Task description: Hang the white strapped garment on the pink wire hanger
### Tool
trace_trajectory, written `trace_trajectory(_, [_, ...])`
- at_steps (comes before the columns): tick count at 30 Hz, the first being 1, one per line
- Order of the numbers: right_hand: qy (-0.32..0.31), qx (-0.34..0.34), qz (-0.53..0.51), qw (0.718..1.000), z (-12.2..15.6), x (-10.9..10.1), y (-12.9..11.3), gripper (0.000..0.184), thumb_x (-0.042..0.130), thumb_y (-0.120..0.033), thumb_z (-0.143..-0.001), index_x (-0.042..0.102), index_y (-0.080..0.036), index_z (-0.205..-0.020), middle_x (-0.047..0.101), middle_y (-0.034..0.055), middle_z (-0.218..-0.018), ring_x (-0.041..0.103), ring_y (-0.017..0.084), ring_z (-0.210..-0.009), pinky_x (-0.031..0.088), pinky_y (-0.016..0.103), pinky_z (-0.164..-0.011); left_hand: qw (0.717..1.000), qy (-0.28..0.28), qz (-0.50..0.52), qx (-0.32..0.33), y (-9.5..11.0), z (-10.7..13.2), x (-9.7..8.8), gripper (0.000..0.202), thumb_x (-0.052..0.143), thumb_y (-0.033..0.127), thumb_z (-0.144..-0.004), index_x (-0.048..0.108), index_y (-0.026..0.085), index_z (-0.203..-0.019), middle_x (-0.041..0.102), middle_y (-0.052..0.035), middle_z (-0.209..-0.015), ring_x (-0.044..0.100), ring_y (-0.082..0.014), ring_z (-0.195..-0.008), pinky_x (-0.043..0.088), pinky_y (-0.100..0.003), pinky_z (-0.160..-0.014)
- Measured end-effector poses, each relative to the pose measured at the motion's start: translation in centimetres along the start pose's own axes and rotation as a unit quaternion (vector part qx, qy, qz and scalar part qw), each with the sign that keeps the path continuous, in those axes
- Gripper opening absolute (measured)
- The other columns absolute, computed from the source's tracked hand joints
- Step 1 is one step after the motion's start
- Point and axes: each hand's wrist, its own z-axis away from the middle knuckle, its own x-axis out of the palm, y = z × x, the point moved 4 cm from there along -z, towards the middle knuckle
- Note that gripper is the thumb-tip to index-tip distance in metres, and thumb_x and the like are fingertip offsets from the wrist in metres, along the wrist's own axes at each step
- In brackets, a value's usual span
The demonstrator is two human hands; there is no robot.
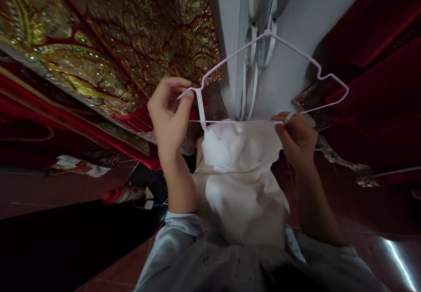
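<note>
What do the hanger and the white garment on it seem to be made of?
Hanger: likely thin metal wire with a smooth pale coating, judging by its crisp bends and twisted neck. White garment: soft cloth, faintly sheened, which folds and sags; fibre unclear.

This looks like a dress or costume shop, or a tailor's fitting room, not a living space. Heavy red cloth [131,42] covered in gold embroidery and sequins hangs on the left, and dark red velvet [378,86] with gold trim hangs on the right. Between them a thin wire hanger [296,51] carrying a white dress [240,173] hangs against a plain white wall [296,20], above a red tiled floor [49,186].
</note>
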Motion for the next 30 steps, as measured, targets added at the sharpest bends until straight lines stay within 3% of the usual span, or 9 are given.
trace_trajectory(3, [-0.003, 0.003, 0.007, 1.0, 0.0, 0.3, -0.2, 0.014, 0.071, -0.03, -0.098, 0.084, -0.029, -0.104, 0.078, 0.0036, -0.106, 0.056, 0.013, -0.071, 0.042, 0.028, -0.059, 0.979, 0.122, 0.125, -0.103, -2.4, 2.8, -0.2, 0.029, 0.095, 0.037, -0.081, 0.08, 0.025, -0.103, 0.07, 0.002, -0.081, 0.065, -0.0129, -0.071, 0.055, -0.025, -0.066])
trace_trajectory(6, [-0.008, -0.002, 0.005, 1.0, 0.1, 0.6, -0.5, 0.017, 0.07, -0.029, -0.097, 0.085, -0.031, -0.105, 0.079, 0.0046, -0.108, 0.059, 0.015, -0.074, 0.044, 0.029, -0.06, 0.942, 0.131, 0.219, -0.219, -3.9, 5.7, 1.4, 0.041, 0.094, 0.054, -0.083, 0.074, 0.025, -0.105, 0.074, 0.0001, -0.084, 0.072, -0.015, -0.076, 0.06, -0.026, -0.073])
trace_trajectory(11, [-0.017, -0.02, -0.006, 1.0, -0.7, -0.5, -0.4, 0.037, 0.061, -0.021, -0.098, 0.087, -0.036, -0.12, 0.082, 0.0033, -0.109, 0.058, 0.014, -0.064, 0.049, 0.032, -0.061, 0.93, 0.148, 0.248, -0.225, -3.2, 7.2, 3.0, 0.041, 0.081, 0.06, -0.097, 0.067, 0.022, -0.091, 0.075, -0.0016, -0.082, 0.076, -0.0144, -0.076, 0.064, -0.026, -0.078])
trace_trajectory(13, [0.095, -0.043, -0.003, 0.995, -1.9, -2.9, 0.4, 0.034, 0.064, -0.019, -0.094, 0.089, -0.033, -0.113, 0.081, 0.0027, -0.094, 0.059, 0.014, -0.062, 0.049, 0.033, -0.062, 0.932, 0.154, 0.255, -0.207, -2.9, 7.0, 2.9, 0.04, 0.08, 0.059, -0.098, 0.066, 0.022, -0.09, 0.074, -0.0005, -0.079, 0.075, -0.0135, -0.073, 0.064, -0.025, -0.075])
trace_trajectory(16, [0.314, -0.058, -0.014, 0.948, -3.6, -7.4, 2.6, 0.021, 0.077, -0.019, -0.081, 0.089, -0.027, -0.096, 0.081, 0.0039, -0.086, 0.07, 0.02, -0.073, 0.054, 0.037, -0.07, 0.93, 0.149, 0.276, -0.193, -2.8, 6.8, 2.8, 0.039, 0.084, 0.058, -0.096, 0.067, 0.023, -0.089, 0.075, 0.0004, -0.078, 0.077, -0.0138, -0.074, 0.065, -0.025, -0.075])
trace_trajectory(17, [0.336, -0.049, -0.015, 0.94, -4.3, -8.5, 3.4, 0.019, 0.082, -0.021, -0.077, 0.089, -0.026, -0.093, 0.082, 0.0045, -0.087, 0.073, 0.022, -0.077, 0.056, 0.039, -0.073, 0.928, 0.147, 0.281, -0.194, -2.8, 6.8, 2.8, 0.039, 0.084, 0.057, -0.096, 0.067, 0.023, -0.09, 0.075, 0.0006, -0.078, 0.078, -0.0143, -0.074, 0.065, -0.026, -0.076])
trace_trajectory(21, [0.235, -0.006, -0.018, 0.972, -6.5, -9.6, 3.9, 0.021, 0.094, -0.025, -0.068, 0.087, -0.022, -0.088, 0.08, 0.0066, -0.083, 0.072, 0.021, -0.073, 0.056, 0.04, -0.072, 0.923, 0.136, 0.292, -0.21, -3.1, 7.0, 3.2, 0.041, 0.085, 0.06, -0.094, 0.066, 0.023, -0.09, 0.075, 0.001, -0.077, 0.08, -0.0152, -0.074, 0.067, -0.027, -0.078])
trace_trajectory(26, [0.088, 0.011, 0.037, 0.995, -7.9, -7.2, 0.1, 0.018, 0.091, -0.023, -0.069, 0.079, -0.022, -0.082, 0.074, 0.0022, -0.077, 0.064, 0.015, -0.072, 0.05, 0.033, -0.067, 0.922, 0.134, 0.282, -0.227, -3.0, 7.2, 3.4, 0.045, 0.084, 0.063, -0.094, 0.061, 0.024, -0.088, 0.074, 0.0013, -0.076, 0.08, -0.0161, -0.074, 0.066, -0.027, -0.077])
trace_trajectory(30, [0.084, 0.006, 0.095, 0.992, -8.2, -6.4, -1.2, 0.024, 0.094, -0.016, -0.065, 0.073, -0.022, -0.077, 0.068, -0.0015, -0.072, 0.059, 0.013, -0.072, 0.048, 0.032, -0.069, 0.924, 0.124, 0.28, -0.23, -2.8, 7.3, 3.5, 0.044, 0.083, 0.062, -0.095, 0.06, 0.025, -0.088, 0.074, 0.001, -0.076, 0.079, -0.016, -0.073, 0.065, -0.027, -0.075])
